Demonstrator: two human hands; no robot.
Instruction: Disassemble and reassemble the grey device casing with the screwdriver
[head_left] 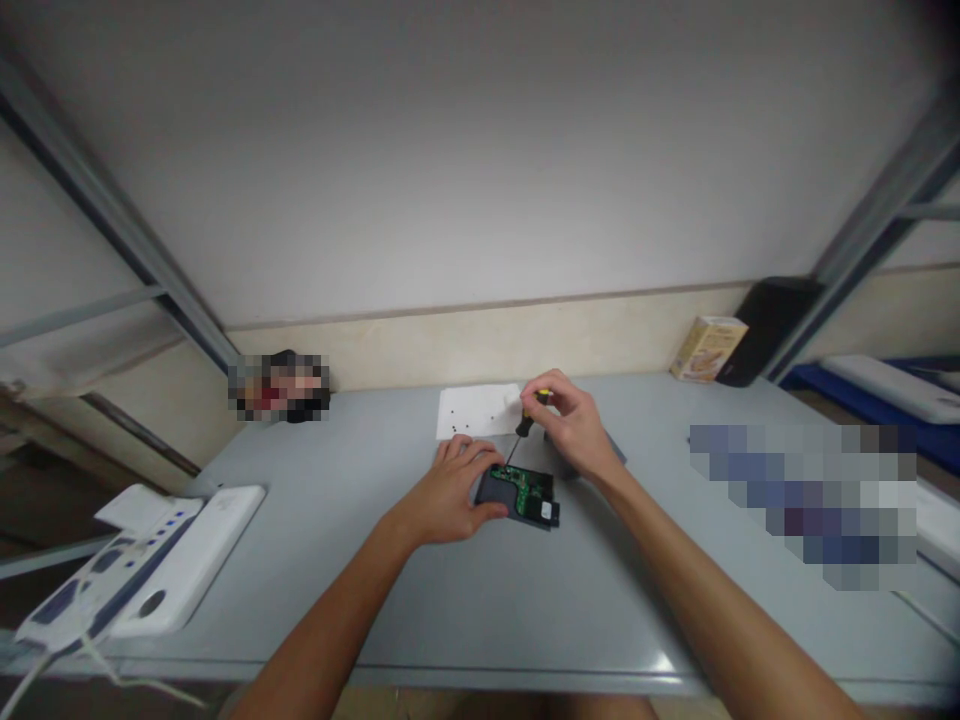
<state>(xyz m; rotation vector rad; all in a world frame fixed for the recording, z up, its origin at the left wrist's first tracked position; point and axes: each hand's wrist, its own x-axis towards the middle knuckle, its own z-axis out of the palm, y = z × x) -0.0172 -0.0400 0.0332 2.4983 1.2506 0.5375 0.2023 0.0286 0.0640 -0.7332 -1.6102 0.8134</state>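
Note:
My right hand (568, 420) grips a screwdriver (529, 412) with a black and yellow handle. Its thin shaft slants down to the upper left edge of an opened electronic device (498, 490); whether the tip sits in a screw is too small to tell. The device lies on the table, with a green circuit board (525, 485) showing in its dark casing. My left hand (454, 490) is closed around the device's left end, thumb at the near edge and fingers at the far edge. Behind it, several tiny dark screws (454, 429) lie on a white sheet (472, 405).
A dark grey flat piece (616, 448) lies partly hidden behind my right wrist. White power strips (187, 570) with cables are on the left of the grey table (315, 590). At the back right stand a yellow box (706, 350) and a black speaker-like object (772, 325). Two areas are pixelated.

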